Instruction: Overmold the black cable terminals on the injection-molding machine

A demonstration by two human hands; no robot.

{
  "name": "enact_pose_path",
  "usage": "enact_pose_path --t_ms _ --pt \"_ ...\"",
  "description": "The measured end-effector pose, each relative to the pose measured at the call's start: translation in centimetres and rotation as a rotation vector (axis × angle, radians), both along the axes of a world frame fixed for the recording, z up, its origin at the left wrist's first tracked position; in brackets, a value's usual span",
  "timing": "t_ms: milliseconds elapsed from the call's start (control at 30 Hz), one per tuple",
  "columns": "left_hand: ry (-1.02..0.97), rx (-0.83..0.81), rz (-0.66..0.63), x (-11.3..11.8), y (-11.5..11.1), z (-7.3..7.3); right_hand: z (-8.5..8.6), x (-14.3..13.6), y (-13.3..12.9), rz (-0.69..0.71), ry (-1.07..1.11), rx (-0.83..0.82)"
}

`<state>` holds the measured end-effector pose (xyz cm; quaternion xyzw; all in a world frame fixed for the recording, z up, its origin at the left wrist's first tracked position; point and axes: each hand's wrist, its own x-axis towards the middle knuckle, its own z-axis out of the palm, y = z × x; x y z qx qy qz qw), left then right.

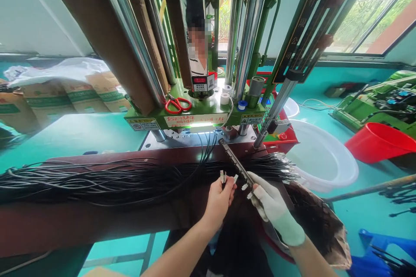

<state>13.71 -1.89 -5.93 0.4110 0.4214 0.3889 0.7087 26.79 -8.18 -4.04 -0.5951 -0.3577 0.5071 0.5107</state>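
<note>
"What do we grip?"
"Our left hand pinches connectors, fingers nearly closed."
"And our right hand?"
"Gloved, it closes around the bar, which slants past cables toward the press."

Glossy chrome-like metal columns rise beside a smooth, shiny green-painted metal machine block, near a wrinkled, matt brown paper sack.
</note>
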Motion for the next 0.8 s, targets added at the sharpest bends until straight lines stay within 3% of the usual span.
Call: enact_pose_path --t_ms 233,567,667,733,800 --pt "0.022 0.032 -0.123 0.1 0.3 0.4 0.5 0.4 -0.2 0.074 -0.007 -0.018" --pt "0.05 0.086 -0.146 -0.1 0.5 -0.2 -1.4 0.8 0.0 0.115 -0.048 0.067" --pt "-0.023 0.12 -0.039 -0.8 0.6 0.5 -0.8 0.6 0.0 0.007 0.008 0.028" --pt "-0.118 0.062 0.066 -1.6 0.7 1.0 -0.4 0.5 -0.1 -0.011 0.002 0.007" --pt "-0.181 -0.042 0.09 -2.1 0.6 1.3 -0.2 0.4 -0.2 -0.028 -0.006 -0.005"
